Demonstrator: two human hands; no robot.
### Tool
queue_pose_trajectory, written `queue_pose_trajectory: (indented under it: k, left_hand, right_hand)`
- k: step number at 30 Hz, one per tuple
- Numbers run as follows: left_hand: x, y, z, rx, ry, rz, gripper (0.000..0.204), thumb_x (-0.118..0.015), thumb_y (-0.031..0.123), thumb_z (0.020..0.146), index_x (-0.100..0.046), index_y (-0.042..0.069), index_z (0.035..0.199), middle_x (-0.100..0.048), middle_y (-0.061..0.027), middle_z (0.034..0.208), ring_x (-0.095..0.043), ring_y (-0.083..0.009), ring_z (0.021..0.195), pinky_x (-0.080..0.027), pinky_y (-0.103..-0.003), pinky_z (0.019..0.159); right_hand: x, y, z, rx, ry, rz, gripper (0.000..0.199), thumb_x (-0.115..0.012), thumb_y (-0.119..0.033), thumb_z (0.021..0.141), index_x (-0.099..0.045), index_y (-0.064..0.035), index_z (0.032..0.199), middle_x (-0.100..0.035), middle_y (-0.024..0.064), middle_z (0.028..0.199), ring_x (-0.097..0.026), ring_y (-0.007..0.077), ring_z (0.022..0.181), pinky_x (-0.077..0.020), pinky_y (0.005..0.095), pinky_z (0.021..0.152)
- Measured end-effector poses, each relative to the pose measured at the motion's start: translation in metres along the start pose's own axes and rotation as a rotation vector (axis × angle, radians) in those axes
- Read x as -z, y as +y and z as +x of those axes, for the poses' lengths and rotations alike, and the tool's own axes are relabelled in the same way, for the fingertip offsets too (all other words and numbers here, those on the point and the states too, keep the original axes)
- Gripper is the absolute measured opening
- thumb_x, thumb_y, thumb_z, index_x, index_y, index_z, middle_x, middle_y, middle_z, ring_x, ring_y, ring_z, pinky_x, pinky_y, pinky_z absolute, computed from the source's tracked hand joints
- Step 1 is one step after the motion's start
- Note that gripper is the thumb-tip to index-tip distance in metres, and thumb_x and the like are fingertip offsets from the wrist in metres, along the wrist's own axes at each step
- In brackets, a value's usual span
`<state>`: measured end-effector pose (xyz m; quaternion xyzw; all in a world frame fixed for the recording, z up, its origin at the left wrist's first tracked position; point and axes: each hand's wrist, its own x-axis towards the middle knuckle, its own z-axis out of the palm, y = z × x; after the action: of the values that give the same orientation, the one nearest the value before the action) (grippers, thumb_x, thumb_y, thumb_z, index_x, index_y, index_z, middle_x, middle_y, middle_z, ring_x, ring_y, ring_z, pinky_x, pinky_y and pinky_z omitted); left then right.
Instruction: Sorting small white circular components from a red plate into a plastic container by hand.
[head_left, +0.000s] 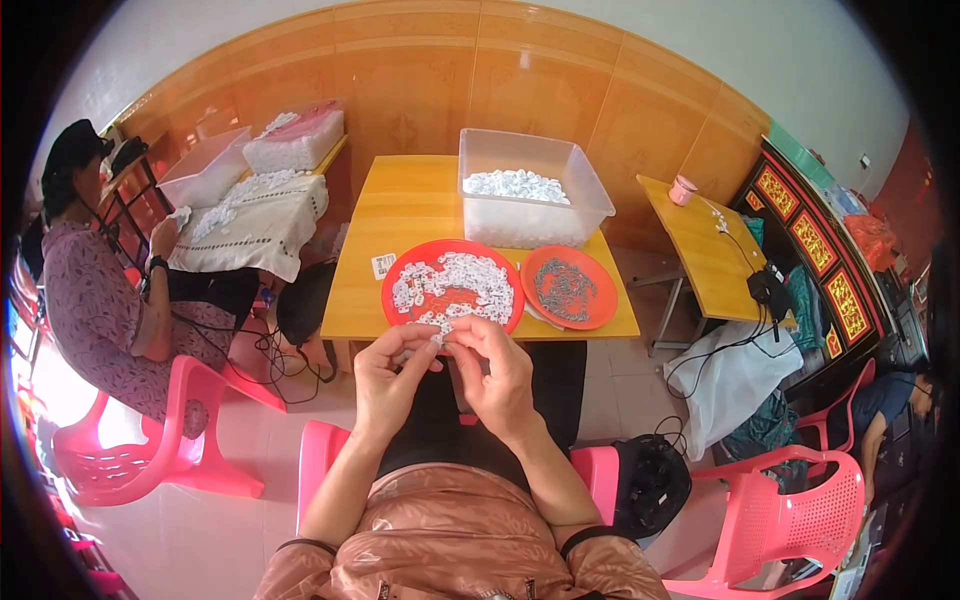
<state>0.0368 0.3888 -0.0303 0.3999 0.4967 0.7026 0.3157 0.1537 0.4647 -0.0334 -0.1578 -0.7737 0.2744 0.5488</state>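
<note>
My left hand (388, 378) and my right hand (494, 378) meet above the table's near edge, thumbs and fingertips pinched together. Between them is a small white plastic piece (440, 333); its exact shape is too small to make out. Just beyond my fingers lies a round red tray (510, 272) holding many loose white plastic pieces (470, 280), some with dark spots. To its right, an orange-red plate (603, 305) carries a heap of thin grey metal pieces (563, 288) that look like nails or screws.
Behind the trays stands a clear plastic bin (535, 150) of white pieces on the yellow table (400, 200). At left, a person (90, 290) sits by a cloth-covered table (290, 225). Pink chairs (790, 510) and a black bag (650, 485) flank me; cables hang from the right table (700, 250).
</note>
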Motion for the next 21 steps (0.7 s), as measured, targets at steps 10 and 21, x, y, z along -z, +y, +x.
queue_pose_trajectory:
  k: [10, 21]
  left_hand:
    - [0.0014, -0.0013, 0.0006, -0.008, 0.000, 0.024, 0.017, -0.060, 0.001, 0.087, -0.062, -0.005, 0.103, -0.066, -0.0051, 0.084, -0.061, -0.0079, 0.072, -0.048, -0.019, 0.066]
    - [-0.0019, 0.0027, -0.0015, -0.107, 0.036, 0.220, 0.015, -0.061, 0.002, 0.085, -0.065, -0.004, 0.098, -0.068, -0.0056, 0.082, -0.063, -0.0083, 0.070, -0.050, -0.020, 0.065]
  right_hand:
    - [-0.0014, 0.0029, 0.0002, 0.033, 0.002, 0.022, 0.032, -0.063, 0.011, 0.076, -0.054, 0.0009, 0.105, -0.065, 0.0128, 0.087, -0.065, 0.0254, 0.077, -0.0523, 0.0323, 0.065]
    - [0.0015, 0.0037, -0.0014, 0.023, -0.034, 0.012, 0.031, -0.062, 0.012, 0.078, -0.052, 0.0022, 0.105, -0.065, 0.0132, 0.090, -0.068, 0.0206, 0.084, -0.0533, 0.0275, 0.069]
